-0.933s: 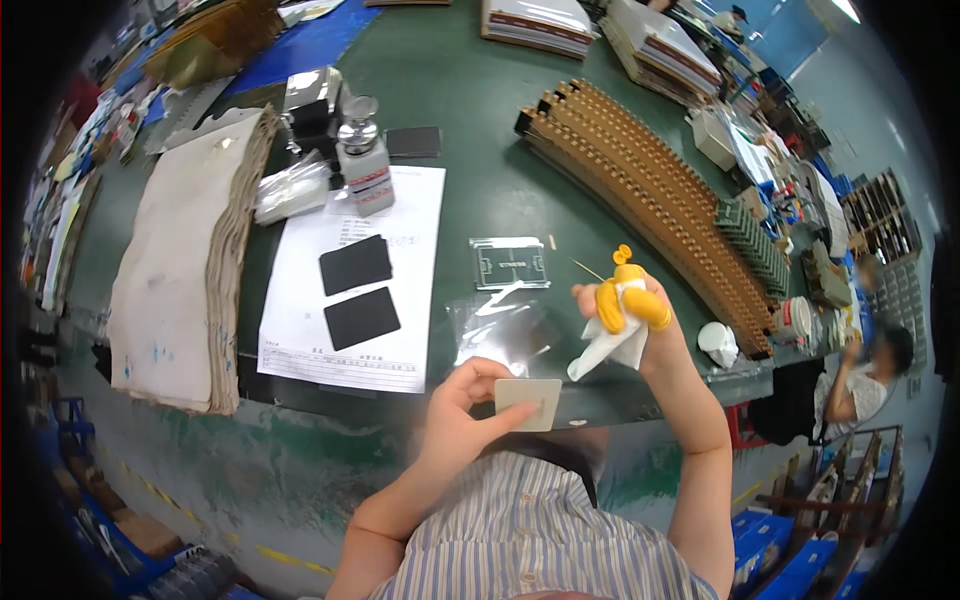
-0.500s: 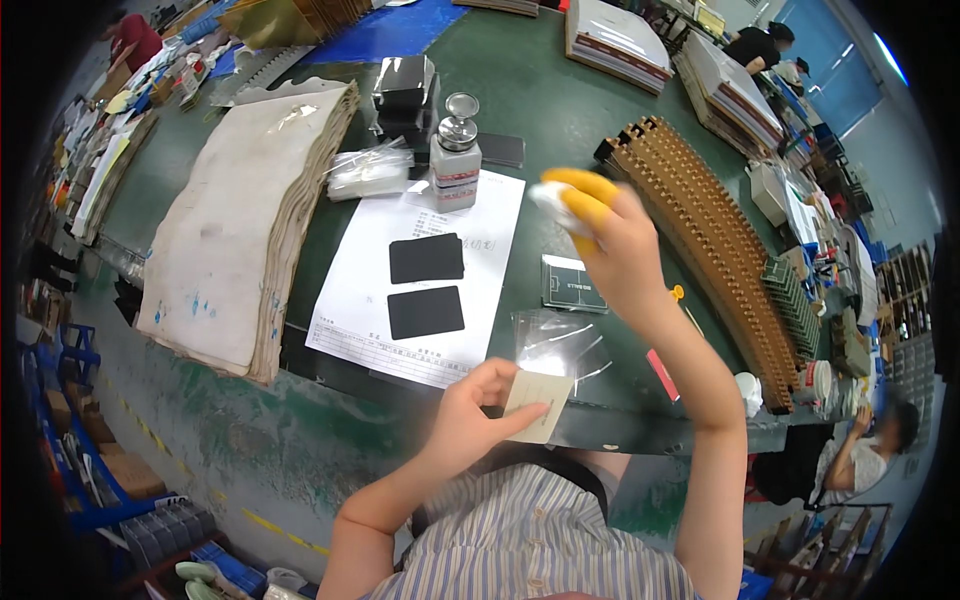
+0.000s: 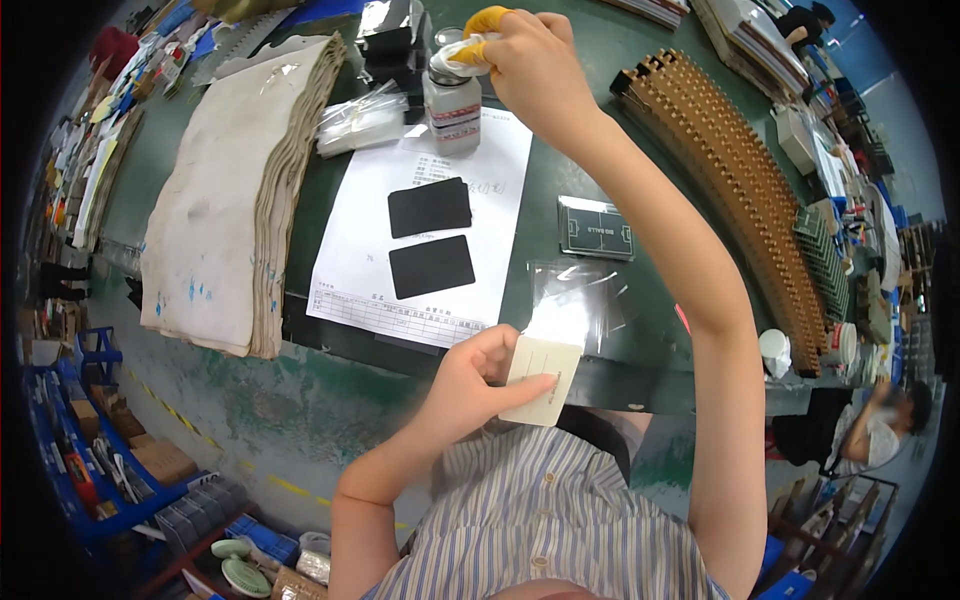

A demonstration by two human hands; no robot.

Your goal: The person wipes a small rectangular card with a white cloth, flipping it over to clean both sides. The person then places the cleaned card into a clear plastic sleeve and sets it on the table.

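Note:
My left hand (image 3: 462,392) pinches a cream-coloured card (image 3: 548,385) between thumb and fingers at the table's front edge. My right hand (image 3: 540,75), with yellow covers on some fingers, grips a white cloth (image 3: 468,52). The cloth lies against the metal top of a pump bottle (image 3: 453,118), which it partly hides. Two black cards, an upper black card (image 3: 430,208) and a lower black card (image 3: 432,267), rest on a printed sheet (image 3: 348,240) in front of the bottle. Clear plastic sleeves (image 3: 575,290) lie just beyond my left hand.
A black card with white line drawing (image 3: 596,230) lies right of the sheet. Bundled clear bags (image 3: 362,120) and wrapped black stacks (image 3: 392,45) stand near the bottle. A thick paper stack (image 3: 225,190) is at left; a long brown slotted rack (image 3: 725,190) curves along the right.
My right hand has moved left and away from me, bringing the cloth to the bottle's top. My left hand still holds the cream card. The whole view has shifted slightly.

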